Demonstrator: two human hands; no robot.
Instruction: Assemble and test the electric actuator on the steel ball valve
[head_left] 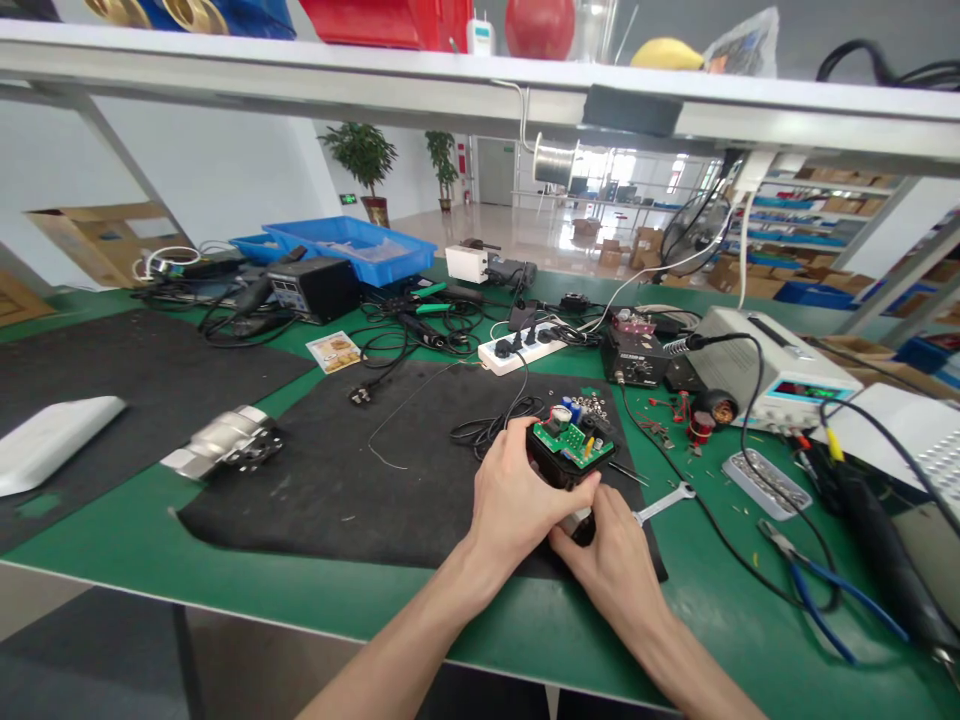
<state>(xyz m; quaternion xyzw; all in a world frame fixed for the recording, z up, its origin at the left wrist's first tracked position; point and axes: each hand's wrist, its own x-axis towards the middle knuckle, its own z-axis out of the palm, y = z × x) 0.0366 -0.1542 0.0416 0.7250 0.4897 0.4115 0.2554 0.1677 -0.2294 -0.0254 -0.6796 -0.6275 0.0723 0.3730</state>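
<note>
Between my hands is a black housing with a green circuit board [574, 440] set in its top, carrying blue capacitors and other parts. My left hand [517, 480] wraps the housing's left and near side, thumb across the front. Lower down, my right hand [611, 550] grips the underside, where a pale piece shows between the fingers; the rest is hidden. Both hands are over the black mat [360, 490]. Close to my right hand lies an open-end wrench [664, 502], partly covered. Small nuts [591, 402] are scattered just behind the board.
A silver metal fitting [229, 440] and a white case [56, 440] lie left. At the right are blue-handled pliers [814, 580], a tray of small parts [766, 484], a soldering station [636, 357] and a power supply [772, 365]. A power strip [525, 347] stands behind; a shelf [420, 80] spans overhead.
</note>
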